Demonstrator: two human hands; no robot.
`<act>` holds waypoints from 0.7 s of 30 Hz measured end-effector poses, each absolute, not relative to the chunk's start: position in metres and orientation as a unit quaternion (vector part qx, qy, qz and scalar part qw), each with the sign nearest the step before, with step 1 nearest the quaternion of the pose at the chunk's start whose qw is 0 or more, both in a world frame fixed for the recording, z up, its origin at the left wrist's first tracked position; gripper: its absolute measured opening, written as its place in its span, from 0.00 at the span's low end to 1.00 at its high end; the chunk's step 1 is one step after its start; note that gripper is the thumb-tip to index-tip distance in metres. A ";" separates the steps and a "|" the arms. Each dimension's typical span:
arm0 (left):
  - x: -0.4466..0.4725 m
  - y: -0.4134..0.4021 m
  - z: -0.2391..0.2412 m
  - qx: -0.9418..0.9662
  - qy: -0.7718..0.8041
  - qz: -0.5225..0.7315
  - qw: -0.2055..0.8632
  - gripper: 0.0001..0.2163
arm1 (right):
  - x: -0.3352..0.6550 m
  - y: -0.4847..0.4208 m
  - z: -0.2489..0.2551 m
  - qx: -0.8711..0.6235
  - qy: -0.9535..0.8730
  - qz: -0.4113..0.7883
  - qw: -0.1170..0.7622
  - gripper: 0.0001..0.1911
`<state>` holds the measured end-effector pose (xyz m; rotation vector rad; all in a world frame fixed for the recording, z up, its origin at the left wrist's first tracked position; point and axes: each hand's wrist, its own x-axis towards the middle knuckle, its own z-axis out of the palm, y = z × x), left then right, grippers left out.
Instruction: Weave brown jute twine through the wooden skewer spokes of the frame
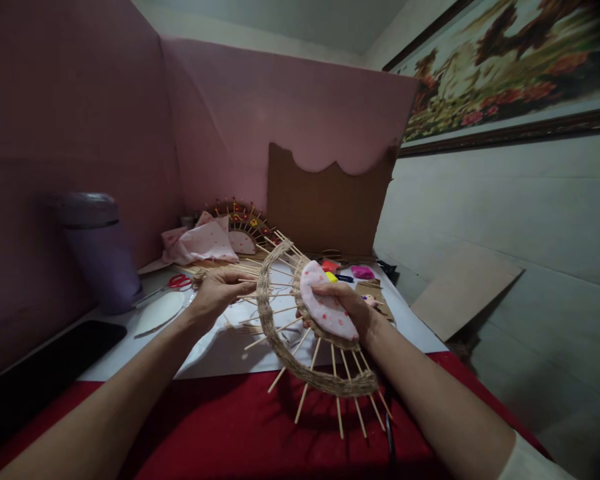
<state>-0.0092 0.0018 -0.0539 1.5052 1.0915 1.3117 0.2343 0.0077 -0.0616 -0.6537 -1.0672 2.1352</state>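
A half-round woven fan (266,313) of twine and thin wooden sticks is held up over the table's near edge. Its inner half-circle is padded with white cloth with pink-red dots (325,310). My right hand (353,300) grips that padded centre, thumb on the front and fingers behind it. My left hand (224,290) is closed in a pinch at the fan's left edge, around the outer end of a wooden stick (250,283). Stick ends poke out past the twine band all along the curve.
On the white-topped table lie red-handled scissors (180,281), a white half-round piece (160,313), dotted cloth (203,241) and a magenta packet (363,272). A purple tumbler (100,260) stands left, near a black phone-like slab (50,360). A decorated fan (240,217) and cardboard (325,207) stand behind.
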 end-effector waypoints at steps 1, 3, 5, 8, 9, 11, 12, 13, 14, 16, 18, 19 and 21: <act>-0.009 0.002 -0.054 0.604 0.434 0.523 0.416 0.08 | 0.234 0.008 -0.061 -0.248 -0.407 0.815 0.329 0.11; -0.009 0.001 -0.055 0.613 0.426 0.524 0.411 0.08 | 0.234 0.009 -0.061 -0.246 -0.402 0.814 0.338 0.11; -0.008 0.001 -0.056 0.621 0.415 0.524 0.410 0.08 | 0.234 0.010 -0.061 -0.245 -0.397 0.813 0.349 0.10; -0.008 0.000 -0.059 0.625 0.404 0.516 0.424 0.09 | 0.234 0.010 -0.060 -0.244 -0.396 0.812 0.354 0.10; -0.008 0.001 -0.060 0.623 0.401 0.516 0.430 0.09 | 0.234 0.009 -0.060 -0.244 -0.397 0.812 0.351 0.11; -0.008 0.002 -0.061 0.614 0.398 0.517 0.445 0.09 | 0.235 0.007 -0.059 -0.247 -0.396 0.816 0.340 0.10; -0.009 0.003 -0.062 0.608 0.398 0.518 0.451 0.09 | 0.236 0.006 -0.059 -0.249 -0.397 0.819 0.332 0.10; -0.010 0.004 -0.062 0.604 0.399 0.520 0.453 0.09 | 0.236 0.005 -0.059 -0.248 -0.400 0.822 0.322 0.10; -0.010 0.005 -0.062 0.602 0.401 0.522 0.451 0.09 | 0.237 0.005 -0.059 -0.245 -0.404 0.825 0.311 0.11; -0.012 0.007 -0.060 0.602 0.405 0.530 0.439 0.09 | 0.239 0.004 -0.060 -0.243 -0.410 0.829 0.292 0.11; -0.013 0.007 -0.058 0.600 0.400 0.542 0.431 0.08 | 0.240 0.005 -0.062 -0.257 -0.409 0.828 0.286 0.10; -0.013 0.007 -0.057 0.598 0.394 0.548 0.433 0.08 | 0.240 0.006 -0.062 -0.270 -0.405 0.826 0.284 0.09; -0.014 0.006 -0.056 0.582 0.381 0.557 0.454 0.08 | 0.241 0.007 -0.062 -0.294 -0.399 0.822 0.280 0.08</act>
